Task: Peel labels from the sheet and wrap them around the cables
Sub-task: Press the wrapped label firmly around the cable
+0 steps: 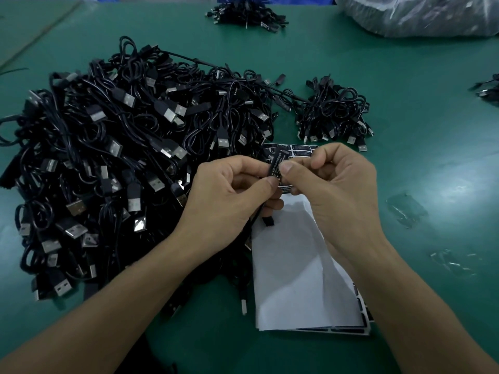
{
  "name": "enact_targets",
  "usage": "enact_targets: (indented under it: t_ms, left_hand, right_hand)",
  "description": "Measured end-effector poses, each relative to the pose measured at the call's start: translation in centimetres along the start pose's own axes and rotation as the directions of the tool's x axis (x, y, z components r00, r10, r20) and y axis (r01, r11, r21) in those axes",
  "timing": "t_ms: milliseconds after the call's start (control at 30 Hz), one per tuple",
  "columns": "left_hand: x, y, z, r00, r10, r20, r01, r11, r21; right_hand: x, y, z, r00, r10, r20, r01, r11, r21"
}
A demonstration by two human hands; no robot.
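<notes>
Matting of a dull, smooth green (418,136) covers the whole table, and it is all of the room I can see from the bottom of the frame to the top.

Nearest me, at lower centre, lies the label sheet (291,279). Its white backing is flat and papery, creased where it folds over, with black strips showing along its lower and right edges. More black labels in rows show at its far end, behind my fingers.

Above the sheet my hands meet at the middle of the frame. My left hand (232,190) curls around a thin black cable (255,220) that drops from under the palm towards the sheet, ending in a small black plug (267,222). My right hand (337,190) pinches a narrow black label (276,164) with white print between thumb and forefinger, and my left thumb presses its lower end.

Scraps of clear, crinkled film (405,209) lie at right on the mat.

Filling the left half is a big loose pile of cables (121,157), glossy black cords with flat metal USB ends. Beyond my hands, right of centre, sits a smaller bundle (334,117) of the same kind. At top centre is another bunch (245,12), and at upper right a wrinkled translucent plastic bag (418,14).
</notes>
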State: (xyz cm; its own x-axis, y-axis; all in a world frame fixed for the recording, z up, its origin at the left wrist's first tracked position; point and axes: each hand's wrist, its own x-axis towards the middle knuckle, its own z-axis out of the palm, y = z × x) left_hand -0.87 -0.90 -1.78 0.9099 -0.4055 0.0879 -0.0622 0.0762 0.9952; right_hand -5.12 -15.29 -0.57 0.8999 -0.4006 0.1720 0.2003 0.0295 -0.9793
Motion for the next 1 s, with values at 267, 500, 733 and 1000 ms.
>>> enact_targets:
  t_ms: [267,500,733,1000]
  left_hand:
    - [0.01,-0.02,-0.01,1.0,0.001,-0.002,-0.001,1.0,-0.004]
    - [0.08,-0.14,-0.05,1.0,0.002,-0.006,-0.003,1.0,-0.007]
    - [0.1,-0.14,-0.08,1.0,0.001,-0.008,-0.001,1.0,-0.004]
    - [0.11,-0.15,-0.15,1.0,0.014,-0.009,-0.014,1.0,0.009]
  right_hand:
    - [0.02,0.02,0.01,1.0,0.001,0.014,-0.001,1.0,-0.002]
    - [0.0,-0.02,0.14,1.0,-0.007,0.0,0.007,1.0,-0.012]
    - [-0.02,-0.08,0.18,1.0,-0.009,-0.009,0.009,1.0,-0.024]
    - [-0.05,0.01,0.16,1.0,-0.019,-0.02,0.018,0.999,-0.05]
